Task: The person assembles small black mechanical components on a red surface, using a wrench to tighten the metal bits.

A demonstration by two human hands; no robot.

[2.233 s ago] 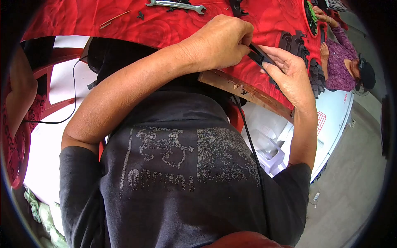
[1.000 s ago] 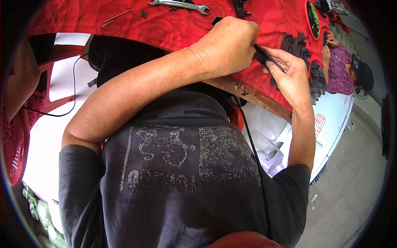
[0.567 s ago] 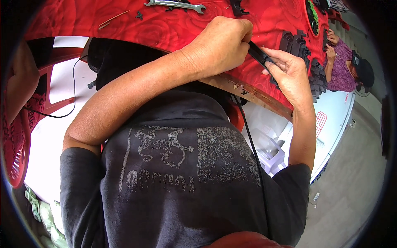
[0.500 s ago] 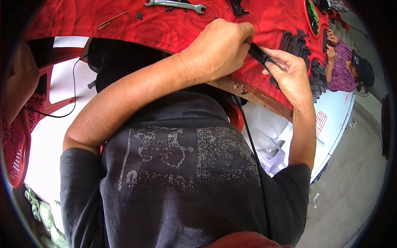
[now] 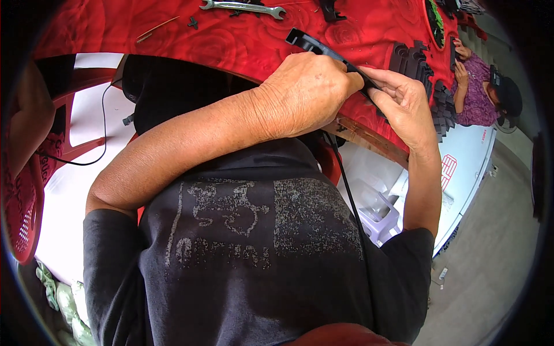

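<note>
Black plastic strip [image 5: 323, 49] held over edge of red-covered surface [image 5: 242, 43], long axis upper-left to lower-right. Left hand [image 5: 306, 92] fisted over its middle; right hand [image 5: 404, 104] pinches lower-right end. Hands touching, both clamped. Wrench [image 5: 242, 7] lies beyond, well apart.

A long black plastic part [image 5: 323, 49] is seen between the fingers [image 5: 384, 78]. Beneath them, a red cloth [image 5: 248, 43] patterned with darker roses is spread. Beyond the fingertips a silver-grey spanner [image 5: 242, 7] is laid; to their right, black stacked pieces [image 5: 424, 75] are seen.
</note>
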